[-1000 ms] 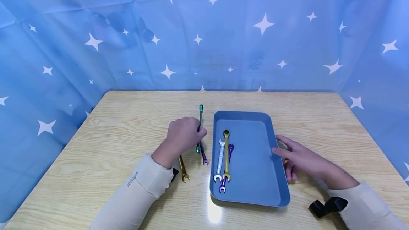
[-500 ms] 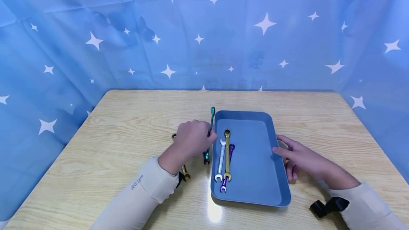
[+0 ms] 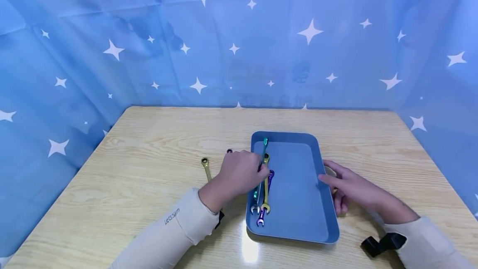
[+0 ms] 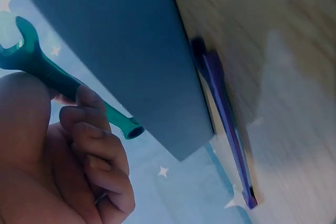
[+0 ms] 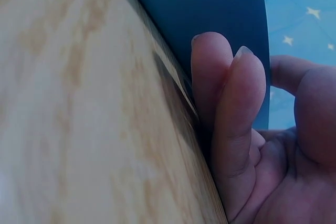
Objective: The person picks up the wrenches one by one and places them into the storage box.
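My left hand [image 3: 240,173] grips a green combination wrench [image 3: 265,144] over the left side of the blue tray [image 3: 295,194]. In the left wrist view, thumb and fingers pinch the green wrench [image 4: 58,80] at its shaft, beside the tray wall [image 4: 136,61]. Under it in the tray lie a gold wrench [image 3: 266,194], a silver wrench [image 3: 255,209] partly hidden by the hand, and a purple wrench [image 3: 261,219]. My right hand [image 3: 351,186] holds the tray's right rim, thumb over the edge; in the right wrist view its fingers [image 5: 236,108] lie against the outer wall.
Left of the tray, another gold wrench [image 3: 207,170] lies on the wooden table [image 3: 149,148], partly behind the left forearm. A second purple wrench [image 4: 226,108] lies alongside the tray's outer wall. A blue star-patterned cloth [image 3: 224,32] hangs behind the table.
My left hand has carried the green wrench rightward from the table to over the tray's left side. The right hand and the tray have stayed put.
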The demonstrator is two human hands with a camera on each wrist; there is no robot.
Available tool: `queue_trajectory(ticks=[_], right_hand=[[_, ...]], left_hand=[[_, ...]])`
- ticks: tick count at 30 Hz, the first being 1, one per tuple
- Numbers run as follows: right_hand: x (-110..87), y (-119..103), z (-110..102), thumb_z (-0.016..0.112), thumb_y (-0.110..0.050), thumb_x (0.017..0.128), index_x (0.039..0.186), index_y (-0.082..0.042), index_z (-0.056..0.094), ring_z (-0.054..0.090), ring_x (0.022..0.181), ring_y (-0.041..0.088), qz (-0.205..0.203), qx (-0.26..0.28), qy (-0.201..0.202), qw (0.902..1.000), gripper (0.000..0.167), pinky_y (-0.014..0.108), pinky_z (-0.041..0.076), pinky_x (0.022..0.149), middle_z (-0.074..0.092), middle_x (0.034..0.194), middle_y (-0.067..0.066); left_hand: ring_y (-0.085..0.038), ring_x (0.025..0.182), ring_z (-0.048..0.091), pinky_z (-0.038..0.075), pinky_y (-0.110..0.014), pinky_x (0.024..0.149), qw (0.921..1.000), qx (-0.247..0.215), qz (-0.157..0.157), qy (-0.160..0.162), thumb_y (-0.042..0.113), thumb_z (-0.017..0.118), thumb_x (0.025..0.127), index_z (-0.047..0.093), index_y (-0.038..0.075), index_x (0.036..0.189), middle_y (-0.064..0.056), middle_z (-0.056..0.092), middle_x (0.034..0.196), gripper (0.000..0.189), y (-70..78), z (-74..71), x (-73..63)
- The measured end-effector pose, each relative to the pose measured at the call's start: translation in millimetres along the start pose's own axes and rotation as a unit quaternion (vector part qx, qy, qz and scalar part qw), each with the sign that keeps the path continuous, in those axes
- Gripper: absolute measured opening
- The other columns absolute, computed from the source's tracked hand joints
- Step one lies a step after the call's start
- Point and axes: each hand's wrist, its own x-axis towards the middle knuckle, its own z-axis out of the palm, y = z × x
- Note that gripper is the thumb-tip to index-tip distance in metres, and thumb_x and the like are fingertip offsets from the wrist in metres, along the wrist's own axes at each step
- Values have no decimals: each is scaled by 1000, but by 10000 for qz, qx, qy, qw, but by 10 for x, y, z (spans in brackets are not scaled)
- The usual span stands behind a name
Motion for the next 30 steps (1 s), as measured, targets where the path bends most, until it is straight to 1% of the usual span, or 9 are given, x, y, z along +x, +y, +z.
queue_trajectory(ticks=[4, 6, 11, 13, 16, 20, 27, 30], right_hand=[[-17, 12, 1, 40, -37, 109, 160, -14, -12, 66, 51, 21, 47, 58, -8, 10000, 76, 47, 57, 53, 66, 68, 14], [-27, 12, -2, 40, -37, 109, 160, -14, -13, 66, 51, 21, 71, 68, 6, 10000, 77, 46, 57, 53, 66, 69, 13], [-37, 0, -2, 41, -39, 108, 160, -15, -11, 65, 51, 21, 113, 49, 60, 9999, 77, 45, 57, 53, 64, 68, 12], [-33, -6, 2, 41, -39, 108, 160, -16, -10, 65, 52, 21, 109, 50, 76, 9999, 77, 45, 57, 53, 64, 68, 12], [-20, -11, 4, 42, -39, 108, 160, -16, -10, 66, 52, 22, 62, 47, 63, 9999, 77, 45, 57, 53, 65, 70, 13], [-11, -8, 1, 43, -38, 108, 160, -16, -9, 67, 52, 23, 2, 29, 45, 10000, 77, 46, 57, 53, 66, 72, 13], [-23, -9, -6, 43, -39, 107, 161, -15, -8, 67, 53, 24, -2, -7, 71, 10000, 78, 47, 57, 54, 65, 74, 14], [-31, -7, -9, 44, -39, 107, 161, -15, -7, 67, 53, 25, 7, -9, 79, 10000, 77, 47, 57, 54, 65, 74, 14]], left_hand=[[-7, 40, 33, 21, -23, 39, 10000, 32, 8, -54, 26, 57, 89, 35, 22, 52, 10, 28, 47, 44, 82, 45, 6], [-7, 40, 34, 23, -24, 40, 10000, 53, 50, -46, 26, 57, 89, 35, 21, 50, 10, 27, 46, 45, 115, 66, 13], [-10, 42, 35, 31, -30, 53, 9992, 316, 231, -44, 26, 56, 89, 35, 21, 48, 9, 26, 45, 47, 184, 115, 24], [-10, 42, 35, 32, -32, 59, 9987, 410, 298, -80, 27, 56, 89, 34, 21, 47, 9, 26, 45, 47, 205, 132, 33], [-11, 42, 38, 32, -35, 62, 9980, 501, 348, -152, 28, 56, 89, 34, 21, 47, 9, 26, 44, 48, 223, 152, 50], [-12, 42, 38, 32, -36, 64, 9974, 598, 328, -244, 29, 56, 89, 33, 20, 47, 8, 25, 44, 48, 236, 160, 74], [-13, 44, 41, 35, -37, 70, 9942, 832, 143, -664, 33, 53, 92, 33, 19, 49, 7, 28, 47, 49, 253, 172, 129], [-14, 45, 42, 36, -38, 72, 9928, 904, 101, -776, 34, 53, 92, 34, 19, 50, 6, 29, 48, 49, 269, 191, 162]])
